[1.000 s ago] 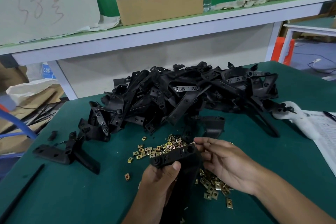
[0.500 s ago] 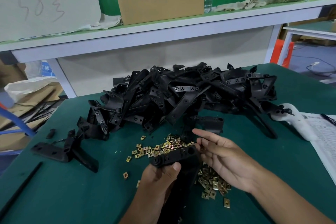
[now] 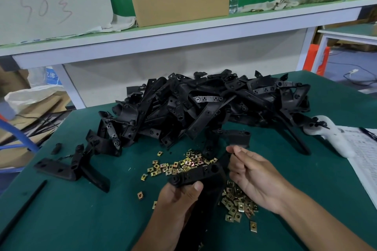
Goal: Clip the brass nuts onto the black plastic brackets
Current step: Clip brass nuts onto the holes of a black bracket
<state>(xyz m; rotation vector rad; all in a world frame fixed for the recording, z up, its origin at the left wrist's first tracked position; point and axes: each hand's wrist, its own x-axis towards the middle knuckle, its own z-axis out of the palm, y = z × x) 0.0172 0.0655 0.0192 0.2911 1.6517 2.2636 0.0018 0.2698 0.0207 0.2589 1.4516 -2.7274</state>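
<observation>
A big heap of black plastic brackets lies across the far side of the green table. Loose brass nuts are scattered in front of it, and more brass nuts lie under my right wrist. My left hand grips one black bracket by its lower part, with the drilled top end up. My right hand hovers just right of that bracket's end. Its fingers are curled and the thumb and fingertips are close together. Whether a nut sits between them is hidden.
Separate black brackets lie at the left, with a thin black strip near the table's left edge. A white tool and a printed sheet lie at the right. A cardboard box stands on the back shelf.
My right hand left the bracket's end, spread its fingers, then curled them and drew slightly up and right. The left hand keeps holding the bracket in the same place.
</observation>
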